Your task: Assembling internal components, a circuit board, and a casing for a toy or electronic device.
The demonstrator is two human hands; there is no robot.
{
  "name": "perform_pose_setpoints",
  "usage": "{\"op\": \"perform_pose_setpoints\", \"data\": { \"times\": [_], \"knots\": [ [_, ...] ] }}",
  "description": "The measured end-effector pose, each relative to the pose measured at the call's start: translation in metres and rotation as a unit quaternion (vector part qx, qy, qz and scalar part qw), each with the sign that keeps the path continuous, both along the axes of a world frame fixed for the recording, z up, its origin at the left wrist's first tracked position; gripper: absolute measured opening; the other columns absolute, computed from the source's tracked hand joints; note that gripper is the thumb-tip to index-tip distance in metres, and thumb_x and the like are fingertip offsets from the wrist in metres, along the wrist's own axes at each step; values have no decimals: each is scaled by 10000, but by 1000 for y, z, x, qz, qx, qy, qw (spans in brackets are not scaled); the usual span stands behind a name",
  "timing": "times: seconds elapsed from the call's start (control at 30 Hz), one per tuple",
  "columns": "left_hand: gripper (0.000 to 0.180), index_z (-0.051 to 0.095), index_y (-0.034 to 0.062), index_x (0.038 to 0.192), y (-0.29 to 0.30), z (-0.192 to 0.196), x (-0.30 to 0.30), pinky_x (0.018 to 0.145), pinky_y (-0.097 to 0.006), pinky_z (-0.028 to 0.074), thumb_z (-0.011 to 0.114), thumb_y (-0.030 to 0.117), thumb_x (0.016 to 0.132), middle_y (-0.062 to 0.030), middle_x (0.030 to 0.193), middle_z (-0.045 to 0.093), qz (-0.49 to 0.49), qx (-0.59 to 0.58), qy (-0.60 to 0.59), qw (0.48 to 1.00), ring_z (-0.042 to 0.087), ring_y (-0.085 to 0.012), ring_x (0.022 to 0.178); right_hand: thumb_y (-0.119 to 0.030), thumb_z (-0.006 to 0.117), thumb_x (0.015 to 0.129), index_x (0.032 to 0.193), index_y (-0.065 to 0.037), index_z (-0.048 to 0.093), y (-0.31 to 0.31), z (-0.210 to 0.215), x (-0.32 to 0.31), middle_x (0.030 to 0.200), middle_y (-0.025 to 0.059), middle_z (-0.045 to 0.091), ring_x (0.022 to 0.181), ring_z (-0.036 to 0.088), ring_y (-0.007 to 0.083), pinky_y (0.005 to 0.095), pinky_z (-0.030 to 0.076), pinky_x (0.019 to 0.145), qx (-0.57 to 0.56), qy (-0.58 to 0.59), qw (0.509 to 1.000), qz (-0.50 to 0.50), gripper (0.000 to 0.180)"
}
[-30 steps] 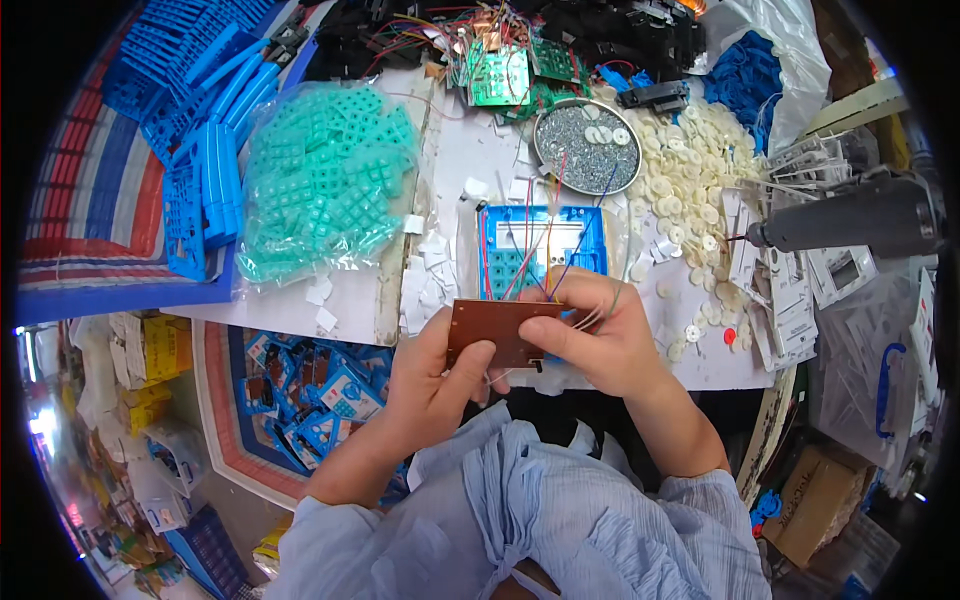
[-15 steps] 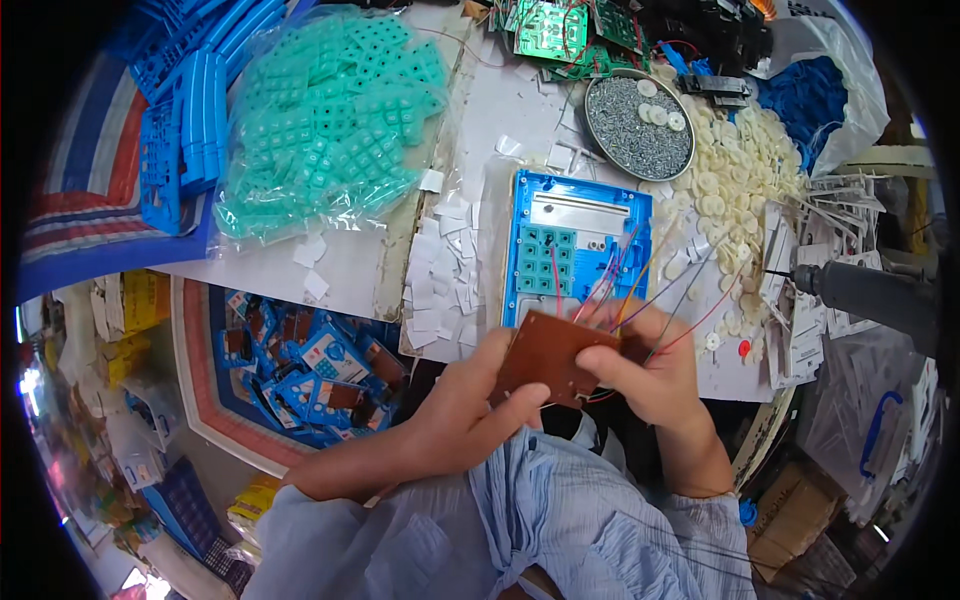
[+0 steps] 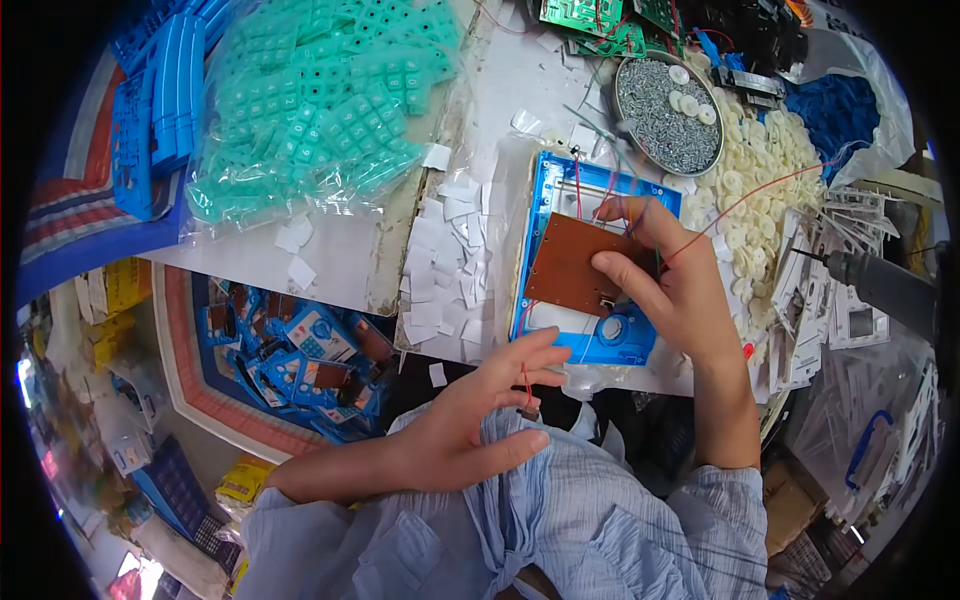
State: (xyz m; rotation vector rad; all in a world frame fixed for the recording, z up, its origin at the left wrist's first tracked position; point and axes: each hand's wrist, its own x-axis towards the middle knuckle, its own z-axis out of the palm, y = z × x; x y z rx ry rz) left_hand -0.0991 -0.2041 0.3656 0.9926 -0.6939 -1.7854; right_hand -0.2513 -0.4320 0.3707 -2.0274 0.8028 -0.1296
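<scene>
A brown circuit board [image 3: 575,265] with thin wires is in my right hand [image 3: 675,265], thumb on its face and fingers at its far edge. The board hangs over a blue plastic housing [image 3: 625,340] on the table, hiding much of its inside; whether the two touch I cannot tell. My left hand [image 3: 490,405] is below the housing's near left corner, fingers spread and apart from the board. A red wire with a small dark end [image 3: 529,410] dangles by its fingers. Another red wire [image 3: 765,195] sweeps out to the right.
A bag of green keypads [image 3: 330,110] lies far left, beside stacked blue plastic parts [image 3: 165,110]. Small white squares [image 3: 445,260] are scattered left of the housing. A bowl of screws [image 3: 665,115] and cream discs [image 3: 755,195] stand far right, near a power screwdriver [image 3: 880,285].
My right hand has carried the board forward, over the housing. My left hand has let go of the board and spread its fingers. The green keypad in the housing is now hidden.
</scene>
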Motion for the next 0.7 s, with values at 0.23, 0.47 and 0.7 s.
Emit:
{"op": "perform_pose_setpoints", "data": {
  "times": [0.23, 0.47, 0.7],
  "knots": [
    [716, 412, 38, 1531, -21, 40, 24, 1114, -456, 428, 753, 139, 910, -213, 1481, 521, -184, 114, -221, 951, 531, -298, 1364, -212, 763, 892, 1207, -69, 580, -7, 0, 12, 764, 174, 684, 713, 679, 396, 472, 513, 625, -124, 30, 990, 65, 390],
    [800, 609, -13, 1342, -58, -2, 37, 1141, -546, 341, 765, 533, 779, -183, 1466, 554, -127, -325, -699, 624, 476, -280, 1422, -183, 798, 844, 1288, -52, 560, 1, 22, 25, 886, 154, 726, 821, 713, 348, 455, 536, 679, -179, 120, 975, 44, 521],
    [821, 603, -44, 1335, -63, 8, 40, 1089, -467, 392, 746, 551, 787, -187, 1459, 560, -169, -334, -700, 609, 489, -294, 1408, -261, 825, 821, 1426, 12, 521, 11, 30, -20, 1337, 212, 612, 1236, 592, 384, 486, 452, 1018, -384, -89, 919, 16, 730]
  ]
}}
